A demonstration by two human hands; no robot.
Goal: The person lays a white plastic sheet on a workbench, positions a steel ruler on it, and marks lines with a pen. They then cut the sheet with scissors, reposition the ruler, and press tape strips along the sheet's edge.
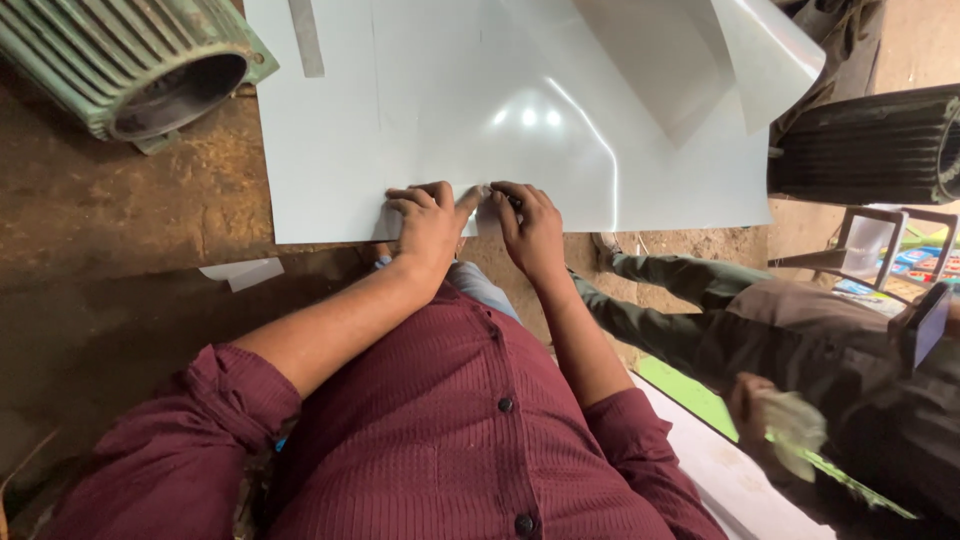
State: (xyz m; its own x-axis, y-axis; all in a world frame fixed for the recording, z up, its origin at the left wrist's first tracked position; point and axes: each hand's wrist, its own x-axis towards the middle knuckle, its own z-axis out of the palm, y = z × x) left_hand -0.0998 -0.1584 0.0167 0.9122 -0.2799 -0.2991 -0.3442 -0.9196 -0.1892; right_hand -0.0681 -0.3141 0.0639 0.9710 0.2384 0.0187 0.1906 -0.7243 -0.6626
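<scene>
A large glossy white sheet [520, 110] lies flat on a brown, stained work surface [120, 230]. My left hand [428, 222] presses down on the sheet's near edge, fingers curled and thumb stretched toward the right. My right hand [530, 225] rests beside it on the same edge, the two thumbs almost touching. A thin dark object, perhaps a pen, pokes out between the right hand's fingers; I cannot make it out clearly. The far right corner of the sheet curls upward [770, 50]. My maroon shirt sleeves fill the bottom of the view.
A green ribbed motor housing [130, 60] sits at the top left. A dark ribbed cylinder [870, 145] stands at the right. A paper scrap [245, 272] lies on the surface. Another person [800, 340] in dark clothes sits at the right, holding a crumpled cloth.
</scene>
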